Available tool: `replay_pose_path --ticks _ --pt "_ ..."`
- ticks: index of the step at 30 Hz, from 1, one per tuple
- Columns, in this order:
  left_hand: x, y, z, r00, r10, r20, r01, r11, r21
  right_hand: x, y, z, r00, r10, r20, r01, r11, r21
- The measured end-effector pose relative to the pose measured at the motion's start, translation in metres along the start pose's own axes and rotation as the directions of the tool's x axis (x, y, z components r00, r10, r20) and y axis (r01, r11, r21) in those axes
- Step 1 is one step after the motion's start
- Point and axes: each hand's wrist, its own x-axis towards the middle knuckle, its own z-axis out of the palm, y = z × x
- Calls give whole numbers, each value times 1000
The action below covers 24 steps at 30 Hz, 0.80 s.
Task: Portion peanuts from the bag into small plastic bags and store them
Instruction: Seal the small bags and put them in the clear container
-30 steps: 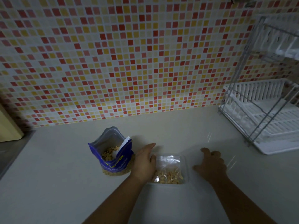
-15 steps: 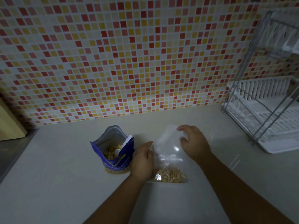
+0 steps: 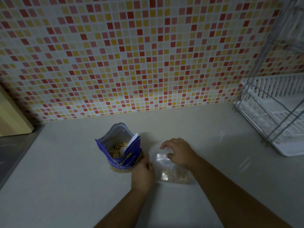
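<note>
On counter (image 3: 65, 186), small clear bag (image 3: 174, 176), peanuts in lower part, lies just right of open blue peanut bag (image 3: 121, 160) holding white scoop (image 3: 131, 143). Left hand (image 3: 143, 172) pinches its left edge; right hand (image 3: 180, 153) curls fingers over its top.

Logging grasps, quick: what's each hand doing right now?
Left hand: pinches the small plastic bag at its left edge.
Right hand: grips the same bag's top.
</note>
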Motion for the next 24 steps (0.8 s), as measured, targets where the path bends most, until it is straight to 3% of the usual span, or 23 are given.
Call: replay_pose_path --ticks 13,24 --pt "0 0 -1 994 -107 -17 106 993 -50 -4 11 8 994 86 61 -94 987 132" --pt "-4 1 -3 978 -205 30 207 972 -109 -3 11 6 997 58 55 -61 997 51"
